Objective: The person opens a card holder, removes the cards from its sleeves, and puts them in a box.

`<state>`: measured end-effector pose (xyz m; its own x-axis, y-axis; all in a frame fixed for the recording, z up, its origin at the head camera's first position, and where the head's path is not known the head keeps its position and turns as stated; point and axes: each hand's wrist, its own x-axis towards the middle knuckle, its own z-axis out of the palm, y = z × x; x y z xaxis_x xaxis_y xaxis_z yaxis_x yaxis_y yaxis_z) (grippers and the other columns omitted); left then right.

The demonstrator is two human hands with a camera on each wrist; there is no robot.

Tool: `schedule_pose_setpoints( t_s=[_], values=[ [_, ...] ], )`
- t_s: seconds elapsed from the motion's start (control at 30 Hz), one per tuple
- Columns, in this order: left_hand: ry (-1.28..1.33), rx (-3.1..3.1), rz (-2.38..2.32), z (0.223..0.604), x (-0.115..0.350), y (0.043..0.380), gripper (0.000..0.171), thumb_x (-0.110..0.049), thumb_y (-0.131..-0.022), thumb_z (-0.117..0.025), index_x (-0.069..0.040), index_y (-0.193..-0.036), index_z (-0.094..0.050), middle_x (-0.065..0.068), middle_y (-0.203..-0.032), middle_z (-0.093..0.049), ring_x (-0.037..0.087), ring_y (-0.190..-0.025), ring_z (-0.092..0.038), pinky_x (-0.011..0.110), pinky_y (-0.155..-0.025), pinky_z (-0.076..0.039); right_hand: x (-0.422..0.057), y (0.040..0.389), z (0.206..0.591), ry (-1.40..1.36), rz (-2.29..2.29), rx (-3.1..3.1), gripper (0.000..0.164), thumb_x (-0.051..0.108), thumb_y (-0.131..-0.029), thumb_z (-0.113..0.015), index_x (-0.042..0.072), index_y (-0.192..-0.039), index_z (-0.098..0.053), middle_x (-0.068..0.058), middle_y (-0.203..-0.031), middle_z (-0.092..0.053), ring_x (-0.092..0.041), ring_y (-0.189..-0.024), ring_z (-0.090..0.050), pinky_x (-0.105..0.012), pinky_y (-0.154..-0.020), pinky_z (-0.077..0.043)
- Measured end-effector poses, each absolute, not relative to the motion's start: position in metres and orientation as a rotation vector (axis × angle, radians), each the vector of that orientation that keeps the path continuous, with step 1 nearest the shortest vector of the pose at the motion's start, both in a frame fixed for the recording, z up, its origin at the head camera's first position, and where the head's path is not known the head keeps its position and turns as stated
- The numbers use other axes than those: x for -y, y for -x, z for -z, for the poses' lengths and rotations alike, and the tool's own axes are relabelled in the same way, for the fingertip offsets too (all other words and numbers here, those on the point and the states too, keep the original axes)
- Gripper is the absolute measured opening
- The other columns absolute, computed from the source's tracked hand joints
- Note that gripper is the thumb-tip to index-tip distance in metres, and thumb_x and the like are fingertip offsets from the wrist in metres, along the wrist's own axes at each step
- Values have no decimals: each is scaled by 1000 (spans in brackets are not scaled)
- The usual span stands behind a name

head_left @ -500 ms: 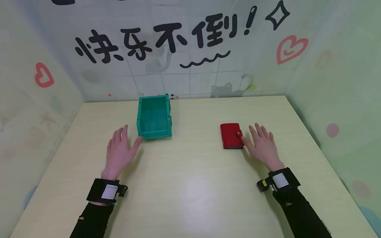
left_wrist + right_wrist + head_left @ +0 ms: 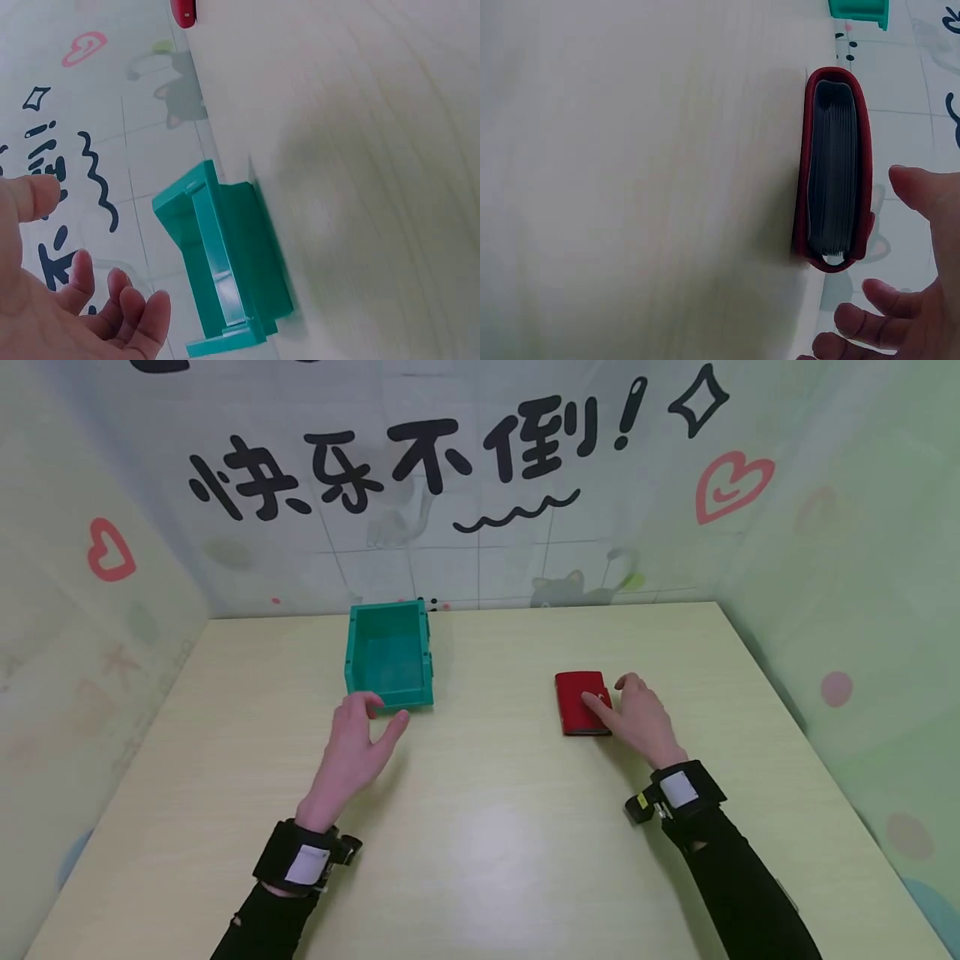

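Note:
A red card holder [image 2: 576, 702] with a snap strap lies flat on the table, right of the middle. In the right wrist view its edge shows a thick stack of sleeves [image 2: 832, 172] between red covers. My right hand [image 2: 643, 723] hovers over its right side, thumb above the cover and fingers bent, with a gap between hand and holder. A teal open-topped bin [image 2: 390, 652] stands at the back, left of the middle. My left hand [image 2: 352, 758] is in front of the bin's near edge, fingers loosely bent and thumb apart; the left wrist view shows it holding nothing.
The pale wooden table [image 2: 480, 827] runs back to a printed wall sheet [image 2: 480, 552] with dark lettering. Side sheets stand at left and right. Each wrist carries a black strap with a small camera [image 2: 349, 848].
My left hand has moved right, in front of the bin, and its fingers have bent. My right hand has moved left over the card holder, fingers curling more. Bin and holder stay put.

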<state>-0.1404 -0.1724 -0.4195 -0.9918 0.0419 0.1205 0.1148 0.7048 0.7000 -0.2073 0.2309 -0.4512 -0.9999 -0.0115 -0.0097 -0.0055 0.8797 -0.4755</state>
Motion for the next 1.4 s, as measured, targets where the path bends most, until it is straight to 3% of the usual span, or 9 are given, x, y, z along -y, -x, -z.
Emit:
schedule_pose_setpoints(
  t_s=[0.07,0.17,0.27,0.37,0.47,0.73,1.03,1.4],
  values=[
    [173,2846,1192,421,166,141,46,-32,-101,-60,5,-125,-46,22,-112,-50,34,-103,-46,36,-79,-40,-227,213,452,-15,763,-3000,68,57,-94,-57,-6,-116,-47,-17,-82,-54,-25,-69,-54,-31,-61,-43],
    [232,2922,1233,425,160,143,47,-33,-101,-60,4,-128,-46,22,-111,-53,34,-102,-50,36,-79,-44,-223,220,455,-38,727,-2963,64,60,-93,-57,-2,-104,-47,-13,-76,-52,-23,-64,-53,-27,-56,-38],
    [276,3019,1270,427,155,144,57,-36,-101,-59,3,-139,-42,24,-128,-55,38,-118,-53,45,-96,-51,-222,226,457,-33,698,-2948,60,61,-94,-56,2,-94,-46,-12,-75,-51,-23,-63,-53,-27,-55,-38],
    [326,3098,1282,428,151,146,68,-39,-102,-57,2,-151,-32,25,-152,-43,42,-141,-42,57,-114,-40,-222,230,458,-17,693,-2944,56,59,-96,-54,3,-92,-46,-11,-72,-50,-23,-61,-53,-27,-55,-38],
    [375,3127,1301,431,146,148,74,-39,-102,-55,1,-156,-24,23,-162,-31,42,-151,-29,58,-121,-29,-223,232,458,3,697,-2942,50,52,-99,-53,4,-90,-46,-10,-70,-50,-21,-61,-52,-26,-55,-37],
    [408,3172,1351,440,137,153,75,-41,-104,-52,1,-157,-21,24,-166,-21,42,-155,-19,60,-123,-21,-217,229,456,103,610,-2965,40,38,-104,-49,7,-78,-48,-6,-62,-46,-19,-57,-48,-25,-52,-35],
    [516,3209,1406,449,124,156,77,-41,-104,-49,1,-159,-16,24,-167,-14,42,-157,-8,63,-124,1,-197,214,457,218,527,-2963,35,32,-105,-48,8,-81,-50,-5,-62,-46,-18,-56,-47,-25,-52,-35],
    [518,3234,1437,455,112,160,81,-45,-104,-47,-3,-161,-7,19,-170,-9,40,-158,2,59,-125,7,-152,193,463,380,620,-2915,34,31,-104,-52,10,-77,-51,-2,-60,-46,-15,-54,-46,-23,-53,-34]
  ],
)
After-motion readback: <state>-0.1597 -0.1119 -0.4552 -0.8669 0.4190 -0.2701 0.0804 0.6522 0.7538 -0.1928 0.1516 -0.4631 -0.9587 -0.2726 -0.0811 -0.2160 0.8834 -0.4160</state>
